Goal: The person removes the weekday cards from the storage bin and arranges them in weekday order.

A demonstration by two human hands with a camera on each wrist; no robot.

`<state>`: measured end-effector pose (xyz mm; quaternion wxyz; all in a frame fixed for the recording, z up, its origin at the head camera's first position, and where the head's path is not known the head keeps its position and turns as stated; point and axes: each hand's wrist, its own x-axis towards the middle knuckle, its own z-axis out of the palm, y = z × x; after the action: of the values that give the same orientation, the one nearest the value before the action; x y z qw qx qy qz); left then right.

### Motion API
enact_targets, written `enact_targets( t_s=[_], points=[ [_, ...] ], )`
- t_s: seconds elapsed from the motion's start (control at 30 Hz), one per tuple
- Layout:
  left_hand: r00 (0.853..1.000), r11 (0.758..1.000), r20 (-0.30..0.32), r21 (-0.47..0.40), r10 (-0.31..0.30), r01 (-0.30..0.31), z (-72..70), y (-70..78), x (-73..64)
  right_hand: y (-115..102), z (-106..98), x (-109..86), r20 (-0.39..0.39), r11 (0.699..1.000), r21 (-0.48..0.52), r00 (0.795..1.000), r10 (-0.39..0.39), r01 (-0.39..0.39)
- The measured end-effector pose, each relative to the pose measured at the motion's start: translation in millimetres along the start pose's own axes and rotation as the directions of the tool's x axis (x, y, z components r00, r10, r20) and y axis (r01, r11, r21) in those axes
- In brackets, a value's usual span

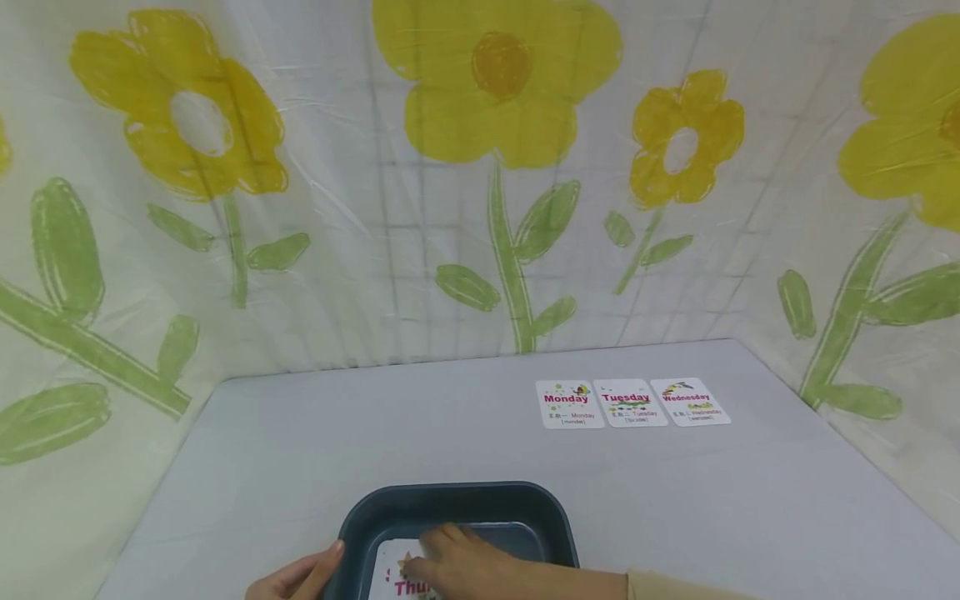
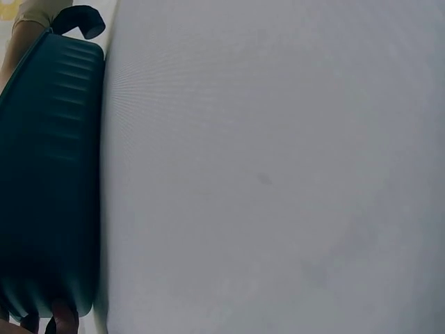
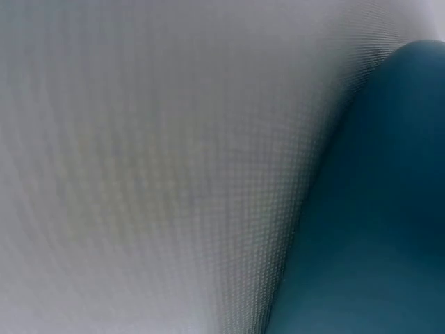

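Note:
A dark blue-green tray (image 1: 457, 492) with rounded corners and raised walls sits at the front of the table. At its left side my left hand (image 1: 296, 577) holds the wall; in the left wrist view, some fingers (image 2: 65, 316) press against the tray's outer end. My right hand (image 1: 468, 565) reaches over the right wall into the tray. Its thumb and bent fingers grip a white card (image 1: 390, 562) with a star picture and red letters "Thu", the rest of the word hidden by the hand. The right wrist view shows only the tray's outer wall (image 3: 375, 209) and tablecloth.
Three cards lie in a row at the back right: Monday (image 1: 568, 417), Tuesday (image 1: 630, 410) and Wednesday (image 1: 690, 408). A pale cloth covers the table (image 1: 337, 433). Behind it hangs a white curtain (image 1: 330, 250) printed with yellow flowers.

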<state>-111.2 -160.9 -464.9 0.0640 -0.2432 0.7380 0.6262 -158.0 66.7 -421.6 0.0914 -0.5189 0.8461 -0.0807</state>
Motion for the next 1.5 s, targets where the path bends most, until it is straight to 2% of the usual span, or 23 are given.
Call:
enact_targets(
  t_s=[0.23, 0.5, 0.63, 0.87, 1.03, 1.13, 1.2, 1.37, 1.5],
  points=[
    [1.0, 1.0, 0.007, -0.011, 0.021, -0.021, -0.2, -1.0, 0.6, 1.0, 1.5, 0.9, 0.005, 0.999, -0.039, 1.0, -0.006, 0.006],
    [0.994, 1.0, 0.112, -0.003, -0.01, 0.01, -5.9, -5.1, 5.9, 1.6, 2.6, 0.3, 0.024, 1.0, -0.026, 1.0, 0.015, -0.015],
    [0.993, 1.0, 0.119, -0.004, -0.006, 0.006, -6.5, -4.8, 5.3, 1.5, 3.2, -0.5, 0.002, 0.999, -0.034, 1.0, 0.011, -0.011],
    [0.997, 1.0, 0.078, 0.012, 0.004, -0.005, -4.5, -3.7, 2.9, 1.1, 4.2, -1.2, -0.034, 0.999, -0.042, 0.999, 0.0, -0.001],
    [0.993, 1.0, 0.12, 0.009, 0.0, -0.001, -6.3, -2.8, 2.1, 2.4, 1.8, -1.6, -0.037, 0.999, -0.046, 0.999, -0.025, 0.024],
    [0.988, 1.0, 0.153, -0.001, -0.01, 0.01, -8.2, -3.1, 2.5, 3.3, -2.6, -1.4, -0.021, 1.0, -0.014, 0.999, -0.024, 0.024],
    [0.989, 1.0, 0.148, 0.009, -0.012, 0.011, -8.2, -3.2, 3.2, 3.5, -6.5, -1.3, -0.012, 1.0, -0.006, 1.0, -0.017, 0.017],
    [0.999, 0.997, 0.046, 0.083, -0.004, 0.0, -4.1, -3.5, 5.3, 1.2, -20.4, -4.2, 0.019, 1.0, 0.011, 1.0, 0.018, -0.018],
    [1.0, 0.995, 0.009, 0.095, -0.005, 0.004, -2.8, -2.8, 4.5, -0.8, -33.2, -7.8, 0.035, 0.999, 0.021, 0.999, 0.025, -0.026]
  ],
)
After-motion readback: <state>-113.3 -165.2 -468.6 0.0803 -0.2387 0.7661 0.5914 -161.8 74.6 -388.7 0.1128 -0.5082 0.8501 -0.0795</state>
